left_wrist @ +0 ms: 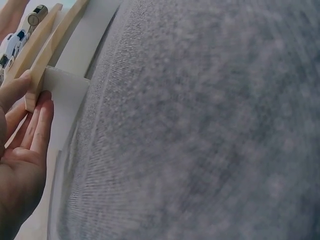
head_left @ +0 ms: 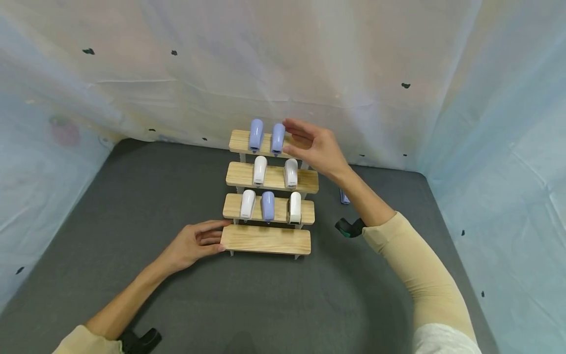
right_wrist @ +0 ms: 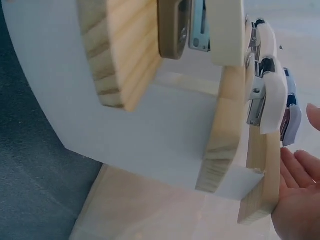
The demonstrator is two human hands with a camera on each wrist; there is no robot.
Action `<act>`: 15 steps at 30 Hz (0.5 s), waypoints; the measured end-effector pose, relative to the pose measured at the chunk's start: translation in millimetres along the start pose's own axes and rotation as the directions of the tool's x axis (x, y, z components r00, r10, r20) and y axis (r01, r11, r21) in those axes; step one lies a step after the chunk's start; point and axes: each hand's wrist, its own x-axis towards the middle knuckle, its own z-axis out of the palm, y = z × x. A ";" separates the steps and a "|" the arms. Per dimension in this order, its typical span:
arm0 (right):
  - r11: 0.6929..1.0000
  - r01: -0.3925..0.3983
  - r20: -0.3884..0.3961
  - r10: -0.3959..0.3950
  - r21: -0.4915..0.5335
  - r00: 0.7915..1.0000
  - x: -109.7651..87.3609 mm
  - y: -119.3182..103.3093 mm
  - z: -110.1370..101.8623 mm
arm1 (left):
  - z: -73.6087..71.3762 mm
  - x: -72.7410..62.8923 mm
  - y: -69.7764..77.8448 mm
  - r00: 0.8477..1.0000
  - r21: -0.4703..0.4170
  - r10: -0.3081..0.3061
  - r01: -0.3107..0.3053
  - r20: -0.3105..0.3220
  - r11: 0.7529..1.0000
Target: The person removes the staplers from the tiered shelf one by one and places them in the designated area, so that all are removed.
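Stepped wooden rack point(head_left: 267, 239) standing mid-bench on grey bench point(head_left: 132, 206), staplers on upper three steps. Left hand point(head_left: 192, 244) resting against left end of bottom step, fingers straight and relaxed, gripping nothing (wrist view confirms). Right hand point(head_left: 316, 147) open beside top step, fingertips just at right blue stapler point(head_left: 278, 138), whether touching unclear; second blue stapler point(head_left: 256, 134) left of it.

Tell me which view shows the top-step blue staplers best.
The head view: both blue staplers sit whole on the top step beside the right hand. The right wrist view catches one edge-on; the left wrist view shows neither clearly.
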 end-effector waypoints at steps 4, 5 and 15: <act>1.000 -0.013 0.022 0.013 0.001 1.000 7.4 9.6 2.2 | 0.2 -0.1 0.3 1.000 0.002 -0.012 0.012 -0.006 1.000; 1.000 -0.017 0.028 0.017 0.002 0.999 9.3 13.0 2.5 | 0.2 0.0 0.2 1.000 0.002 -0.015 0.015 -0.007 1.000; 0.997 -0.074 0.091 0.077 -0.035 0.993 20.0 25.4 0.5 | -1.8 -1.6 -0.4 0.999 0.003 -0.033 0.033 -0.011 0.999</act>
